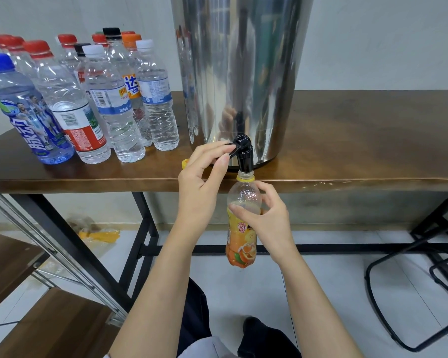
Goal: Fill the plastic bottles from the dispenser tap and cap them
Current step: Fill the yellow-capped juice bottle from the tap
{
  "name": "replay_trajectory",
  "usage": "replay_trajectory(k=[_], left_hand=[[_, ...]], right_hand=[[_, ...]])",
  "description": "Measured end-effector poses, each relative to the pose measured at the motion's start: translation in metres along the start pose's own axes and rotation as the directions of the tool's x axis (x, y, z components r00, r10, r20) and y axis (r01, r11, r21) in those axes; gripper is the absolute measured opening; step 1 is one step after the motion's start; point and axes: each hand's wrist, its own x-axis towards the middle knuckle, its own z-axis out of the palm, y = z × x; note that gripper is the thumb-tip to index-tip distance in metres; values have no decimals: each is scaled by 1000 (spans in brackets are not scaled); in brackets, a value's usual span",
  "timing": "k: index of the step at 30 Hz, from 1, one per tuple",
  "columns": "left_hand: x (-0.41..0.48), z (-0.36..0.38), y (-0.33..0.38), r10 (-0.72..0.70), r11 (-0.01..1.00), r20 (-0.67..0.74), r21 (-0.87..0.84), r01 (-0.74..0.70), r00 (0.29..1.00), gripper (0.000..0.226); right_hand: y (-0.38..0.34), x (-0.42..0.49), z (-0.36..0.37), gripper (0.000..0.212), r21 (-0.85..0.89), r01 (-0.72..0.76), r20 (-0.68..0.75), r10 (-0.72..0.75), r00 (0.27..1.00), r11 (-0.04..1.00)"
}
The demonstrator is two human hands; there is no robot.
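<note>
A steel dispenser point(238, 73) stands on the brown table point(360, 140), its black tap point(243, 153) hanging over the front edge. My left hand point(204, 177) pinches the tap's lever between thumb and fingers. My right hand point(265, 215) grips an uncapped bottle with an orange-fruit label point(239, 239) just below the table edge, its mouth right under the spout. The clear upper part shows liquid up to about the shoulder. A yellow cap point(184, 163) lies on the table behind my left hand, mostly hidden.
Several capped clear bottles point(109, 99) with red, blue, white, black and orange caps stand grouped at the table's left. Black table legs and a crossbar run below. A black chair frame point(411, 293) sits at the right, wooden shelving point(23, 293) at the left.
</note>
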Motion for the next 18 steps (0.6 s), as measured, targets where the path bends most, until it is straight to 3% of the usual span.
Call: replay_trajectory(k=[18], left_hand=[[-1, 1, -2, -17, 1000, -15, 1, 17, 1000, 21]], right_hand=[[0, 0, 1, 55, -37, 25, -22, -26, 999, 999]])
